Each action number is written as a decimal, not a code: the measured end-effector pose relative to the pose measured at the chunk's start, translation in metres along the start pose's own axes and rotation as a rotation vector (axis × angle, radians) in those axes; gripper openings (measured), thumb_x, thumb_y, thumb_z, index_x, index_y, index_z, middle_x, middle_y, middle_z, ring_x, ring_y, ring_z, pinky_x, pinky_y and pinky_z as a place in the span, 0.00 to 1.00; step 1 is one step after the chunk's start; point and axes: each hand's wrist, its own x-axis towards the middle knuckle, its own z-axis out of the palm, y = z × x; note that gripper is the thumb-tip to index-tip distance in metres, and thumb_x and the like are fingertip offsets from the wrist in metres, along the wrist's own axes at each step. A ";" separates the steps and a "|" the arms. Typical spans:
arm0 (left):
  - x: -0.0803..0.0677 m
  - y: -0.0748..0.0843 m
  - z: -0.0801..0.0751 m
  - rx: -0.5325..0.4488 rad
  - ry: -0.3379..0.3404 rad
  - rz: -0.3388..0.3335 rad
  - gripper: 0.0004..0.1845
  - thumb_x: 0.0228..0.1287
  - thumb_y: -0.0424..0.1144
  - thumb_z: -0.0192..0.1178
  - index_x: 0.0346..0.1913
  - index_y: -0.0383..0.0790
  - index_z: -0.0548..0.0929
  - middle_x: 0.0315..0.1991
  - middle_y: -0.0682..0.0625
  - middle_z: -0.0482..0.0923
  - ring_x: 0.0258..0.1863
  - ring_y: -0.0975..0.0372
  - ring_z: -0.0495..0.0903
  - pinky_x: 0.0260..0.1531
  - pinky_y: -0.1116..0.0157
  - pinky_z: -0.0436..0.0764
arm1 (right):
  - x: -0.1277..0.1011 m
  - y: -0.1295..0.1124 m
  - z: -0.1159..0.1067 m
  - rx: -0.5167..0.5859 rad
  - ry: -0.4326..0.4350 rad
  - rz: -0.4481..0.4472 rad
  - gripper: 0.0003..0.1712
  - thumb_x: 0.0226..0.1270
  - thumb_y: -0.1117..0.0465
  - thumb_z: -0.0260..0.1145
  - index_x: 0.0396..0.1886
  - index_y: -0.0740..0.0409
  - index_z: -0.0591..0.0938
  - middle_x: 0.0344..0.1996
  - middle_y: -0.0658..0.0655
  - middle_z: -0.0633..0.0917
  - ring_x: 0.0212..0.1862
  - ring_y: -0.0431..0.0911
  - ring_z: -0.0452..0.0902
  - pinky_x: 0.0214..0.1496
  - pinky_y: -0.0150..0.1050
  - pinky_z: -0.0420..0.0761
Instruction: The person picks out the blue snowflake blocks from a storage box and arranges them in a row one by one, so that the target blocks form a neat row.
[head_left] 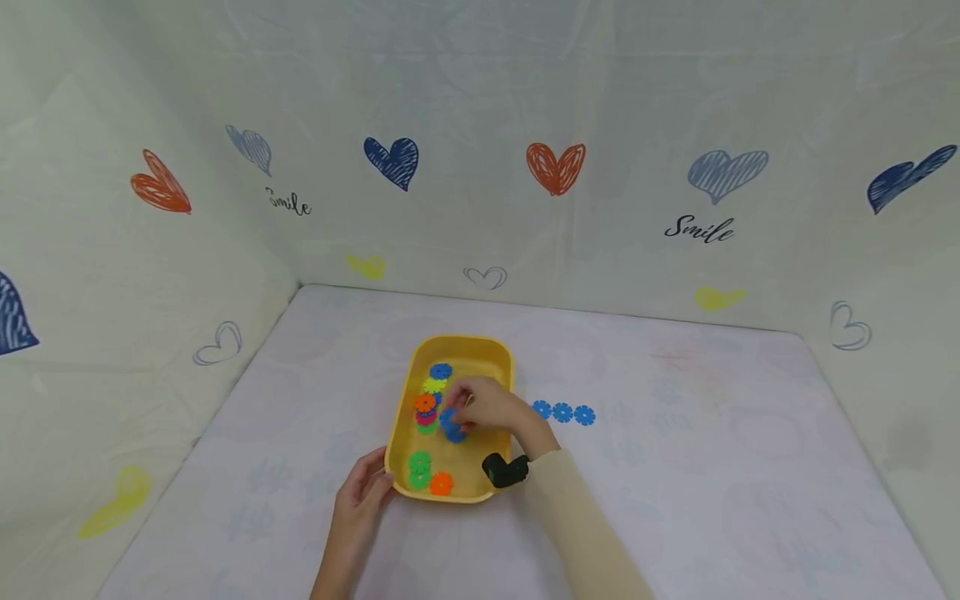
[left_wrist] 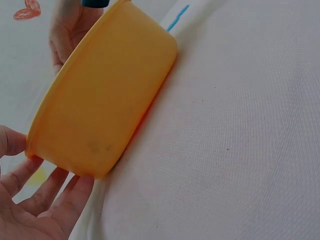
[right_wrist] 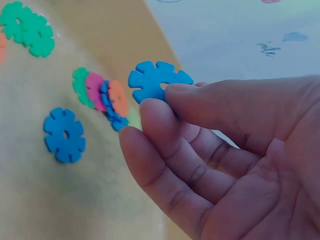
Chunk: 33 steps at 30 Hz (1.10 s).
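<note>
Presently, right hand (head_left: 491,406) pinches one blue disc (right_wrist: 150,82) in its fingers over the yellow tray (head_left: 480,358); left hand (head_left: 361,493) grips the tray's near-left corner; loose disc (right_wrist: 65,147) lies beneath the right fingers, mixed-colour discs (head_left: 426,408) to their left, blue disc row (head_left: 558,412) on the counter (head_left: 675,483) to their right.

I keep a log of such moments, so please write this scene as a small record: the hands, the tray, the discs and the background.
Left hand: holds the yellow tray at its near left corner
Right hand: pinches a blue disc above the tray
Tray position: on the white table
Tray near end: two green discs and an orange disc
Row on table: three blue discs visible, right of the tray
Background: pale sheet with hearts
Unclear: whether the right arm hides more discs
</note>
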 end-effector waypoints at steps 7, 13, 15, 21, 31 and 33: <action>0.000 0.000 -0.001 0.003 -0.001 -0.006 0.22 0.69 0.35 0.49 0.64 0.36 0.65 0.62 0.39 0.68 0.52 0.65 0.75 0.48 0.74 0.79 | -0.016 0.000 -0.014 0.034 0.089 -0.019 0.06 0.61 0.67 0.62 0.38 0.61 0.77 0.29 0.55 0.75 0.28 0.52 0.79 0.38 0.44 0.85; 0.000 0.000 -0.002 0.014 -0.002 -0.011 0.22 0.69 0.36 0.50 0.64 0.37 0.65 0.62 0.39 0.68 0.53 0.62 0.75 0.48 0.74 0.79 | -0.031 0.006 -0.027 0.056 0.157 -0.053 0.07 0.61 0.67 0.62 0.39 0.63 0.77 0.29 0.56 0.75 0.25 0.44 0.77 0.33 0.37 0.84; 0.000 0.000 -0.002 0.018 -0.002 -0.012 0.22 0.69 0.36 0.50 0.64 0.37 0.65 0.62 0.39 0.68 0.53 0.62 0.75 0.48 0.74 0.79 | -0.036 0.008 -0.032 0.069 0.173 -0.062 0.08 0.62 0.67 0.62 0.40 0.64 0.77 0.29 0.57 0.76 0.24 0.44 0.76 0.33 0.37 0.84; 0.001 -0.001 -0.002 0.014 0.002 -0.016 0.22 0.69 0.36 0.50 0.64 0.37 0.66 0.61 0.39 0.68 0.53 0.62 0.75 0.48 0.73 0.79 | -0.050 0.019 -0.046 0.090 0.226 -0.031 0.11 0.62 0.64 0.62 0.42 0.64 0.77 0.30 0.58 0.77 0.26 0.44 0.77 0.37 0.45 0.84; 0.002 -0.002 -0.002 0.004 -0.007 -0.019 0.22 0.68 0.35 0.50 0.64 0.37 0.66 0.61 0.39 0.68 0.54 0.61 0.75 0.48 0.72 0.79 | -0.074 0.049 -0.067 0.098 0.336 0.019 0.12 0.63 0.62 0.62 0.44 0.62 0.77 0.31 0.57 0.78 0.31 0.50 0.79 0.39 0.42 0.82; 0.003 -0.002 -0.002 0.004 -0.005 -0.026 0.22 0.68 0.35 0.50 0.64 0.38 0.66 0.61 0.40 0.69 0.54 0.61 0.75 0.48 0.72 0.79 | -0.080 0.057 -0.071 0.111 0.352 0.025 0.13 0.63 0.63 0.62 0.45 0.64 0.76 0.32 0.58 0.79 0.31 0.50 0.78 0.41 0.41 0.82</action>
